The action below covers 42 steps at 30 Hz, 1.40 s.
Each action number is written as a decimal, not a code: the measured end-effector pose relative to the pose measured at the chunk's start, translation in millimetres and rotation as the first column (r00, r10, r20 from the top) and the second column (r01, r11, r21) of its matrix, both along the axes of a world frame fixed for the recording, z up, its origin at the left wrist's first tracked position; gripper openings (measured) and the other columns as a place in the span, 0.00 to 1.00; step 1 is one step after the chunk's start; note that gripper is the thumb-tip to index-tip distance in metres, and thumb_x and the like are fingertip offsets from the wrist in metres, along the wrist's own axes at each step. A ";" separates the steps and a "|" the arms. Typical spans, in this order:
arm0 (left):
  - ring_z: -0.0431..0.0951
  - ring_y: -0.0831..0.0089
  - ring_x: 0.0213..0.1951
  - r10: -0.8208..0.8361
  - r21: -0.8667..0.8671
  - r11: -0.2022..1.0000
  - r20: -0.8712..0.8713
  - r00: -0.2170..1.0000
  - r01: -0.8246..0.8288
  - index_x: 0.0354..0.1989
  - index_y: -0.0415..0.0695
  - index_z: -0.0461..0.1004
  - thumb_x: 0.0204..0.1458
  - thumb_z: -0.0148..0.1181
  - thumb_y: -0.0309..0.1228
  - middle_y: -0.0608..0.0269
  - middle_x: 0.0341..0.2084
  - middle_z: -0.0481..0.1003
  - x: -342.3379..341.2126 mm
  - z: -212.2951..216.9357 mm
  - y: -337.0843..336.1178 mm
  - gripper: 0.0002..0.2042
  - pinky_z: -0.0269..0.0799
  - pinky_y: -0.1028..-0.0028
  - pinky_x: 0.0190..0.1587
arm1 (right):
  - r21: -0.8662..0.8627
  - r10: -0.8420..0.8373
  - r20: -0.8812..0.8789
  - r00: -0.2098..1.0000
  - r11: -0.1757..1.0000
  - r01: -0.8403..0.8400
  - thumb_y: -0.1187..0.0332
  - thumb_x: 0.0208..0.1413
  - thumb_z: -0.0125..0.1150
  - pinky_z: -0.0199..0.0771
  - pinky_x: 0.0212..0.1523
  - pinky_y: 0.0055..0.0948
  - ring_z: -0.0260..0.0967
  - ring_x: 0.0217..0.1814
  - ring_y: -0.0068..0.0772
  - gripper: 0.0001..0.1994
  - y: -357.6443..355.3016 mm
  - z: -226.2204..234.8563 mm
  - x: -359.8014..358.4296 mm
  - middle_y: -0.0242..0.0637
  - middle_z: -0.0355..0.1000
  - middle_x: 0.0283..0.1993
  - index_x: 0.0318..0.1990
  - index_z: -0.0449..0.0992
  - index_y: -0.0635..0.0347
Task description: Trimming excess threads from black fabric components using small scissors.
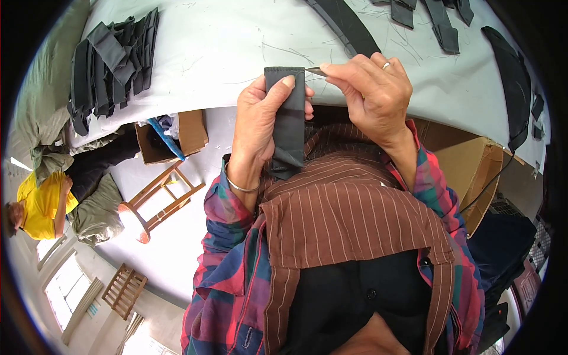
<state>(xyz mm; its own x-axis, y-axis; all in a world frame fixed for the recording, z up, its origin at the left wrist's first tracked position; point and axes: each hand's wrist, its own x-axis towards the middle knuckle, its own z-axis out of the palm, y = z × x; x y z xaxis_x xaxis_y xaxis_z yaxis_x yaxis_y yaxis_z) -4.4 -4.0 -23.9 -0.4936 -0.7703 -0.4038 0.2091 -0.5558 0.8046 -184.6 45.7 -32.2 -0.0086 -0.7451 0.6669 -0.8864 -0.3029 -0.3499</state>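
Close to the table's front edge, my left hand (260,112) grips a dark grey fabric strip (288,139), thumb on its face and fingers behind. A line of stitching runs along the strip's top end, and the lower end hangs over my apron. My right hand (373,89), with a ring on one finger, pinches a small pointed metal tool (315,71). Its tip touches or nearly touches the strip's upper right corner. The rest of the tool is hidden in my fingers, so its exact kind does not show.
Stacked dark fabric strips (112,65) lie at the table's left; more pieces (441,26) and loose threads lie at the back and right. A stool (160,201) and cardboard boxes (192,131) stand below. At far left sits a person in a yellow shirt (41,198).
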 end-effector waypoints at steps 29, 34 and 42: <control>0.78 0.72 0.25 0.022 -0.007 1.000 -0.005 1.000 -0.022 0.40 0.35 0.71 0.58 0.53 0.28 0.53 0.29 0.77 -1.7 2.2 3.1 0.08 0.78 0.74 0.29 | 0.076 0.036 0.244 0.969 0.996 -0.056 0.66 0.45 0.67 0.53 0.27 0.28 0.62 0.23 0.28 0.06 -1.2 -5.3 9.1 0.22 0.71 0.24 0.31 0.78 0.48; 0.78 0.72 0.25 0.013 0.009 1.000 -0.026 1.000 -0.013 0.40 0.35 0.71 0.58 0.53 0.29 0.53 0.29 0.77 -1.2 -0.4 1.7 0.09 0.79 0.73 0.29 | 0.055 0.051 0.171 0.984 0.997 -0.061 0.66 0.46 0.67 0.54 0.27 0.28 0.63 0.24 0.28 0.05 -6.7 -6.9 7.4 0.23 0.72 0.24 0.31 0.78 0.48; 0.78 0.69 0.27 0.025 -0.003 1.000 -0.016 1.000 -0.025 0.40 0.36 0.72 0.59 0.52 0.30 0.53 0.29 0.77 4.4 -3.8 0.0 0.09 0.79 0.71 0.32 | 0.091 0.031 0.201 0.979 0.995 -0.050 0.65 0.46 0.67 0.56 0.28 0.28 0.64 0.25 0.28 0.05 -1.7 -2.2 2.9 0.22 0.72 0.25 0.31 0.78 0.48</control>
<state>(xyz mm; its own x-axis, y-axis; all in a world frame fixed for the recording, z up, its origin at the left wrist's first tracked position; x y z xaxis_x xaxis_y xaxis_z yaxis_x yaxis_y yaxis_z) 0.0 -4.0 -27.7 -0.4803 -0.7838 -0.3937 0.2355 -0.5477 0.8029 -181.6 43.9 -34.4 -0.1029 -0.8073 0.5811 -0.7839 -0.2938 -0.5470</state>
